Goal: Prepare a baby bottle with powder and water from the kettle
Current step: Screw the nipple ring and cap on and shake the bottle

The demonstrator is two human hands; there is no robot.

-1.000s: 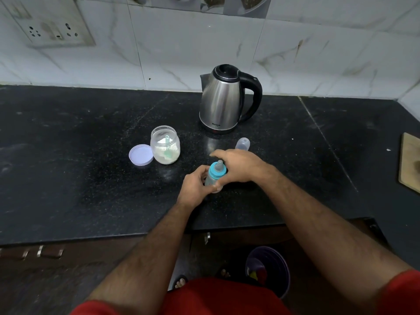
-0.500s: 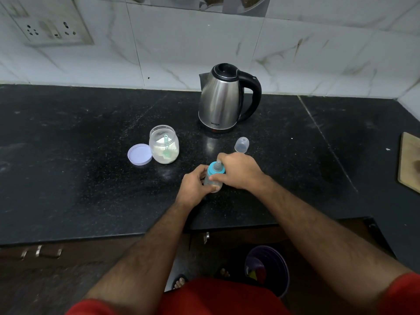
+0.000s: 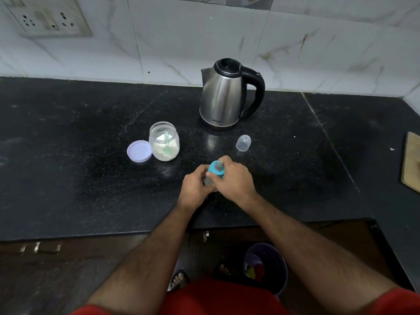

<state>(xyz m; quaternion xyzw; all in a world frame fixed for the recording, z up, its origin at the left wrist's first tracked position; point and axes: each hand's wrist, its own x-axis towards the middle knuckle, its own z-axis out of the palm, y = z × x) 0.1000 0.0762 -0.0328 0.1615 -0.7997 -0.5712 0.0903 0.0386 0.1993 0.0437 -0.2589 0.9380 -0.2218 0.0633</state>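
A small baby bottle [image 3: 215, 171] with a blue collar and clear teat stands on the black counter [image 3: 79, 178]. My left hand [image 3: 195, 187] wraps its body. My right hand [image 3: 234, 180] grips the blue collar from the right. The bottle's lower part is hidden by my fingers. An open glass jar of white powder [image 3: 164, 142] with a green scoop inside sits to the left, its lilac lid [image 3: 139, 151] beside it. The steel kettle [image 3: 225, 96] stands behind, handle to the right. The bottle's clear cap [image 3: 243, 143] lies in front of the kettle.
A wooden board [image 3: 411, 163] lies at the counter's right edge. A wall socket plate [image 3: 48, 18] is at the upper left. Below the counter edge a purple bucket [image 3: 266, 267] stands on the floor beside my sandalled feet.
My right hand has come down from the teat and closed round the blue collar. The left hand stays on the bottle body. Nothing else on the counter has moved.
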